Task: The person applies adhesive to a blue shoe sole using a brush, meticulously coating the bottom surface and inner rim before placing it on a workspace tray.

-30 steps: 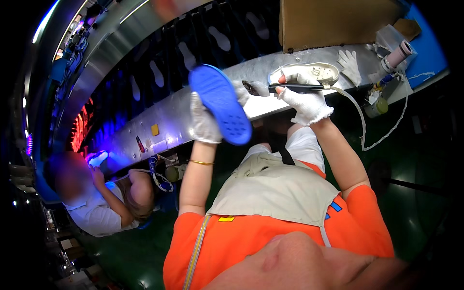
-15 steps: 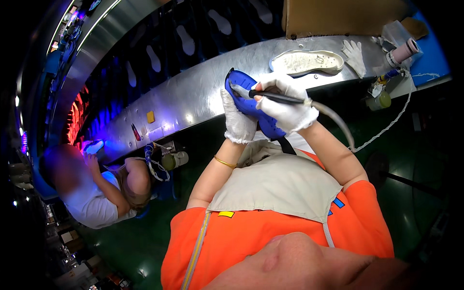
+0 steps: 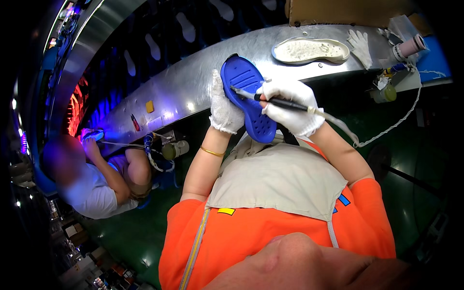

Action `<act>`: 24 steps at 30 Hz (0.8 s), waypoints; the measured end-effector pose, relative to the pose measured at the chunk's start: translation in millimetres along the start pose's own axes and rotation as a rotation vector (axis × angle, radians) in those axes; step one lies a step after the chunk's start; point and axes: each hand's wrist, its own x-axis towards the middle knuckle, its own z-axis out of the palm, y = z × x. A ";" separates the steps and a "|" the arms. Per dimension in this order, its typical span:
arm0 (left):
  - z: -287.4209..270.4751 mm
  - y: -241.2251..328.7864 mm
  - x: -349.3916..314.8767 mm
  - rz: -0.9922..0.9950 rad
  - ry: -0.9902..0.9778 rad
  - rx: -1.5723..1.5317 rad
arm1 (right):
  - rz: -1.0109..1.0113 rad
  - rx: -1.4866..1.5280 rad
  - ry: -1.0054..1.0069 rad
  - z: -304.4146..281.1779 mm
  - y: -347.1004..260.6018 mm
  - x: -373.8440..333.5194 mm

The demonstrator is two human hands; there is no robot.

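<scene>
My left hand, in a white knit glove, grips a blue shoe sole by its left edge. The sole has slots at its far, wider end and small holes at its near end, and its face is turned up toward me. In my gloved right hand is a brush with a black handle, held like a pen. Its pale tip meets the sole's surface just below the slots. From the handle's rear a clear hose runs to the right. The right fingertips are bare.
On the metal bench lie a cream shoe sole, an empty white glove and a yellow block. A pink cylinder stands at the right end. Behind runs a dark rack with pale insoles. A seated person works at the left.
The blue sole has turned from a tilted pose to show its face more fully, its near end now uncovered. My right hand has shifted slightly right and toward me. The brush stays on the sole.
</scene>
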 end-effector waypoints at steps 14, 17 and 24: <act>-2.5 -26.3 -23.7 -0.135 -0.127 0.144 | 0.442 0.383 0.046 -11.0 0.5 -30.7; 12.1 -17.2 -14.4 -0.038 -0.171 0.061 | 0.491 0.392 0.144 -13.8 8.7 -20.4; 14.3 -1.9 13.0 0.179 -0.282 -0.145 | 0.015 0.111 -0.070 -5.9 3.0 2.0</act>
